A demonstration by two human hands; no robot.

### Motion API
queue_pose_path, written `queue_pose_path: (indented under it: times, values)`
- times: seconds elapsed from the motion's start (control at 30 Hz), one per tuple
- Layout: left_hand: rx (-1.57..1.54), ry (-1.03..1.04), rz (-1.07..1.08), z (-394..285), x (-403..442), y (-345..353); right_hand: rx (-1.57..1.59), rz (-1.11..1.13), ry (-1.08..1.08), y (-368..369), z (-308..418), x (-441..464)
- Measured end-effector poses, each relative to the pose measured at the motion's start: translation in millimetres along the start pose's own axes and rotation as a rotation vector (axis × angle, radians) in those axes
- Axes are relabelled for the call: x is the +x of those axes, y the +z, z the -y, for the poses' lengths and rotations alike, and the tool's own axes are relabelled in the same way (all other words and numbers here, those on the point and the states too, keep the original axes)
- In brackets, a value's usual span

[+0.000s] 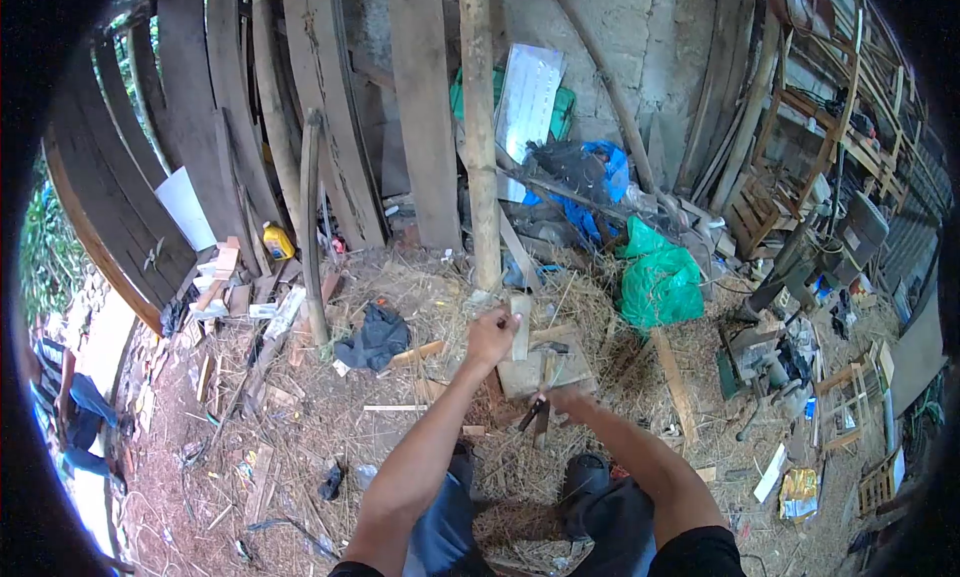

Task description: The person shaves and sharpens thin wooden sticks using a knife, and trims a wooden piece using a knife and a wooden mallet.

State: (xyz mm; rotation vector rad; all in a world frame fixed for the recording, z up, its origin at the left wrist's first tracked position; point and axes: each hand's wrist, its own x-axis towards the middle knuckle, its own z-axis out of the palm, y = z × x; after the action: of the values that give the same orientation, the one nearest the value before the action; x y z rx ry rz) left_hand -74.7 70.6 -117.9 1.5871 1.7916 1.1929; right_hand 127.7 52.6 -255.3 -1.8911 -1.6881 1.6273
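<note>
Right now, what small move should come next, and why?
Probably steady the pale wood strip with the left hand: its fingers are at the strip's upper end, while the right hand is lower, beside the dark-handled tool near the board.

A rough workshop shed: plank walls (425, 107), littered dirt floor (330, 427), offcuts (674, 377), wooden racks (800, 147)

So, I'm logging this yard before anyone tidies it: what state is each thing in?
Left hand: fingers curled, beside a pale wood strip
Right hand: low, beside dark tool handles; grip unclear
Dark cloth: crumpled on the ground
Green plastic: bunched up
Blue sheeting: crumpled
Yellow jug: roughly upright
White panel: leaning, upright
</note>
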Motion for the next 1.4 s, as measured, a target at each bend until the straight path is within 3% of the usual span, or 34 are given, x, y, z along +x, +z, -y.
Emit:
queue_pose_path:
  times: [0.03,0.1,0.13,0.2,0.23,0.27,0.33,0.47,0.53,0.57,0.73,0.8,0.93,1.0,1.03,1.1,1.2,1.23,1.3,1.33,1.4]
  values:
    - [0.006,-0.042,0.064,-5.2,-3.6,-1.6,0.095,0.078,0.038,5.8,-5.9,4.3]
    - [0.075,-0.073,0.135,-25.0,-12.7,-8.0,0.222,0.370,-0.349,16.0,-26.3,35.6]
    - [0.075,-0.072,0.131,-20.9,-9.3,-3.7,0.219,0.369,-0.352,14.7,-23.6,43.2]
    - [-0.043,-0.060,0.121,-7.0,-5.9,7.2,0.063,0.125,-0.483,16.5,-18.4,54.1]
    - [-0.040,-0.063,0.128,-2.3,-3.3,9.8,0.322,0.010,-0.121,14.3,11.6,23.4]
    - [-0.042,-0.060,0.114,0.9,-1.0,12.1,0.322,0.010,-0.111,12.2,17.0,24.7]
    - [-0.051,-0.052,0.104,3.8,0.3,16.0,0.349,-0.159,-0.299,4.1,24.5,26.0]
    - [-0.085,-0.108,0.095,14.3,8.3,26.3,0.436,-0.142,-0.297,-6.0,59.6,3.2]
    - [-0.101,-0.166,0.094,19.0,13.1,35.6,0.860,-0.179,-0.217,-12.4,96.2,-37.9]
    - [-0.007,-0.134,0.162,3.9,7.1,25.8,0.882,-0.193,-0.205,-15.4,108.8,-48.5]
    - [0.118,-0.197,0.186,-15.5,-6.2,42.1,0.784,-0.258,-0.270,-18.6,120.8,-39.0]
    - [0.214,-0.153,0.079,-20.6,-9.6,46.2,0.874,-0.259,-0.315,-18.1,128.8,-35.1]
    - [0.100,-0.168,0.050,-34.2,-11.7,44.6,0.992,-0.176,-0.277,-27.5,139.0,-50.3]
    - [0.150,-0.104,0.085,-22.2,-4.6,42.4,0.697,-0.156,-0.256,-32.8,137.8,-58.3]
    - [0.148,-0.108,0.087,-17.0,0.0,38.7,0.694,-0.155,-0.252,-36.0,142.3,-74.1]
    - [-0.036,-0.030,0.044,-0.9,10.2,27.2,0.473,-0.342,-0.443,-38.1,145.5,-99.9]
    - [0.008,0.062,-0.008,20.0,16.7,11.9,0.493,-0.357,-0.381,-56.3,120.3,-64.5]
    - [-0.019,0.045,0.013,19.5,14.8,9.1,0.502,-0.367,-0.359,-66.9,115.0,-58.9]
    - [-0.055,-0.009,0.158,17.9,11.7,4.6,0.681,-0.083,-0.364,-90.5,117.0,-60.8]
    - [-0.096,-0.054,0.291,15.2,10.5,3.6,0.683,-0.088,-0.360,-89.7,115.3,-61.4]
    - [-0.094,0.032,0.315,10.0,7.0,3.8,0.713,-0.079,-0.417,-86.6,119.9,-64.8]
